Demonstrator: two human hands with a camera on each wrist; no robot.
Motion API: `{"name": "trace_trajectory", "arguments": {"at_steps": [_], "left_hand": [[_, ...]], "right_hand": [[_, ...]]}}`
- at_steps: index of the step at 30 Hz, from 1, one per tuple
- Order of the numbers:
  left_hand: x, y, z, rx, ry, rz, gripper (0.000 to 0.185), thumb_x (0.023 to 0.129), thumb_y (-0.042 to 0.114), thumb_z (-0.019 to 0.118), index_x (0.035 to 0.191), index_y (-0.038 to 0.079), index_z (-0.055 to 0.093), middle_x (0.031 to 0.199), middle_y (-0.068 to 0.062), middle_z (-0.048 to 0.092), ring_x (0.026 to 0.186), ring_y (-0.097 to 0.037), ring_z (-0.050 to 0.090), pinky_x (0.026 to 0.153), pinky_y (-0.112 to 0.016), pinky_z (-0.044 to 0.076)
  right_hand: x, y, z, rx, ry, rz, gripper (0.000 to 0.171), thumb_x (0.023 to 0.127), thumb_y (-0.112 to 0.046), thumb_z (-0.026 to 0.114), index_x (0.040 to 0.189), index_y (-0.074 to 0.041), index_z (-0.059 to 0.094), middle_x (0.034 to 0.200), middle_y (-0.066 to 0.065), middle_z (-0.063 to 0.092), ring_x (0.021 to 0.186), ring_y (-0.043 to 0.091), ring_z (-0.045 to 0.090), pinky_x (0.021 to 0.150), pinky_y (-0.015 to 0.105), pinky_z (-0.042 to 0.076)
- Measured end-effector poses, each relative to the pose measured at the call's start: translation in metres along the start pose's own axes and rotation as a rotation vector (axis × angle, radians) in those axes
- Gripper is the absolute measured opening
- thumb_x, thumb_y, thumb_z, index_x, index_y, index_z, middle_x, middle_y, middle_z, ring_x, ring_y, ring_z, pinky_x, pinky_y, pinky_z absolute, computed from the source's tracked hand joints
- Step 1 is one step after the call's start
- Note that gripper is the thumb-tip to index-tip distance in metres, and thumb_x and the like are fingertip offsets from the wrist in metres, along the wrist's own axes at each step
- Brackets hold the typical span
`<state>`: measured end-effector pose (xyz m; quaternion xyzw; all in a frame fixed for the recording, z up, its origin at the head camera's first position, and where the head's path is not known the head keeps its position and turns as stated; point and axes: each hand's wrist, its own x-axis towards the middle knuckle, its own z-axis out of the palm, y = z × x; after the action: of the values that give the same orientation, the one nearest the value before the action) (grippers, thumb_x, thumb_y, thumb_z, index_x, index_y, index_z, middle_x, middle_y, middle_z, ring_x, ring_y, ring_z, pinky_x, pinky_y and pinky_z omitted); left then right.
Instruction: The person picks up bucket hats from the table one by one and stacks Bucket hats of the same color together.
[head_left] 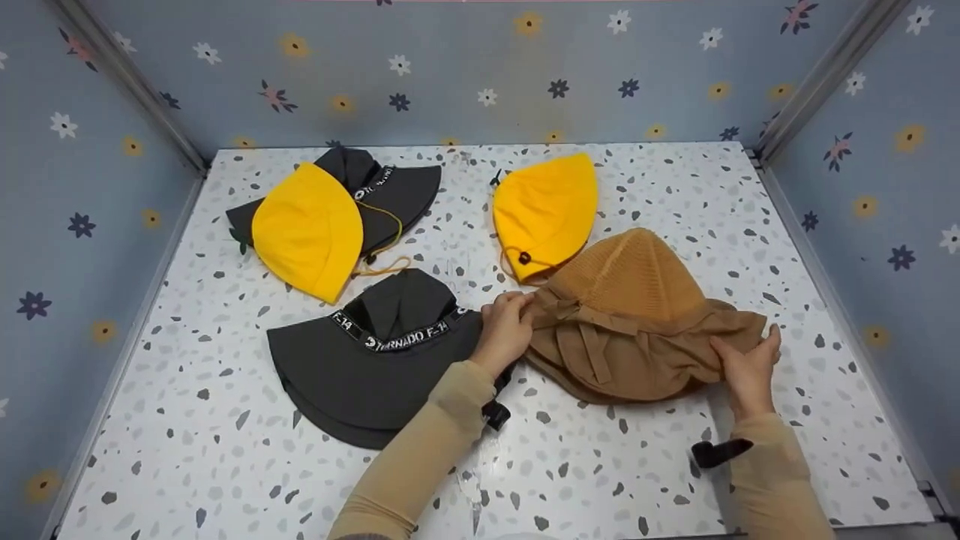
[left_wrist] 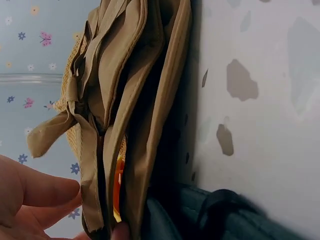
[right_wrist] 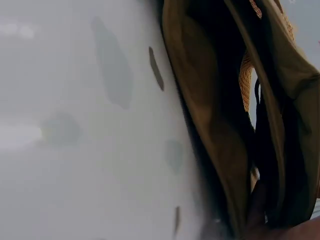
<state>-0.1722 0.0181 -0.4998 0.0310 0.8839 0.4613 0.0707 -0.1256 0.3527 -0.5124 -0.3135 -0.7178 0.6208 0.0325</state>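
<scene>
A brown sun hat with a ribbed, woven-looking crown and a ruffled fabric brim lies on the right half of the table. My left hand pinches its brim at the left edge, beside a tied bow. At the opposite edge, my right hand grips the brim with the thumb on top. Seen from the left wrist, the brim falls in several layers, with thumb and fingers around the outer ones. In the right wrist view the brim's shadowed underside shows, and only a little of the hand.
A black bucket hat with a lettered band lies left of the brown hat, partly behind my left forearm. A yellow hat overlaps another black hat at the back left. Another yellow hat lies behind the brown one. Flowered panels enclose the speckled table.
</scene>
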Motion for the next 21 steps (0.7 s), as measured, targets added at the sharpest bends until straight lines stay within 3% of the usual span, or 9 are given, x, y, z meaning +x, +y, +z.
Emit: {"name": "trace_trajectory", "arguments": {"at_steps": [5,7,9,12,17,21], "left_hand": [[-0.002,0.006,0.002,0.083,-0.006,-0.006,0.036,0.100,0.013,0.055,0.135,0.009,0.061,0.145,-0.013,0.050,0.128,-0.038,0.041,0.106,-0.048,0.036],[-0.002,0.008,0.003,0.115,-0.012,-0.010,0.037,0.100,0.015,0.054,0.137,0.012,0.059,0.147,-0.010,0.049,0.130,-0.036,0.040,0.105,-0.049,0.036],[-0.001,0.010,0.004,0.145,-0.023,-0.005,0.040,0.100,0.016,0.053,0.140,0.015,0.057,0.150,-0.007,0.046,0.134,-0.034,0.038,0.107,-0.050,0.033],[-0.001,0.014,0.009,0.203,-0.019,0.055,0.045,0.099,0.014,0.053,0.144,0.015,0.053,0.151,-0.004,0.045,0.138,-0.033,0.035,0.111,-0.053,0.029],[-0.003,0.020,0.024,0.354,-0.023,0.185,0.054,0.097,0.008,0.052,0.150,0.015,0.044,0.157,-0.004,0.039,0.147,-0.036,0.026,0.118,-0.060,0.021],[-0.004,0.026,0.038,0.468,-0.104,0.217,0.062,0.097,0.007,0.049,0.156,0.019,0.033,0.164,-0.002,0.025,0.152,-0.038,0.013,0.120,-0.064,0.014]], "right_hand": [[-0.001,-0.005,0.002,-0.300,0.040,-0.184,0.083,0.093,-0.007,0.060,0.157,0.001,0.009,0.159,0.028,-0.006,0.149,0.044,0.005,0.124,0.049,0.013],[-0.002,-0.007,0.003,-0.422,0.036,-0.244,0.076,0.092,-0.010,0.059,0.154,0.007,0.019,0.161,0.030,-0.006,0.150,0.048,-0.003,0.123,0.057,0.002],[-0.003,-0.009,0.004,-0.529,0.027,-0.281,0.070,0.092,-0.014,0.057,0.152,0.008,0.026,0.162,0.031,-0.006,0.149,0.049,-0.009,0.120,0.062,-0.007],[-0.006,-0.013,0.005,-0.677,0.000,-0.325,0.065,0.096,-0.020,0.051,0.151,0.007,0.030,0.161,0.032,-0.007,0.148,0.049,-0.016,0.113,0.066,-0.020],[-0.008,-0.017,0.020,-0.775,-0.088,-0.443,0.057,0.104,-0.027,0.042,0.150,0.005,0.034,0.161,0.030,0.009,0.150,0.048,-0.002,0.115,0.064,-0.019],[-0.006,-0.018,0.038,-0.802,-0.160,-0.501,0.063,0.106,-0.042,0.038,0.155,-0.002,0.029,0.162,0.028,0.013,0.150,0.048,0.009,0.118,0.065,-0.009]]}}
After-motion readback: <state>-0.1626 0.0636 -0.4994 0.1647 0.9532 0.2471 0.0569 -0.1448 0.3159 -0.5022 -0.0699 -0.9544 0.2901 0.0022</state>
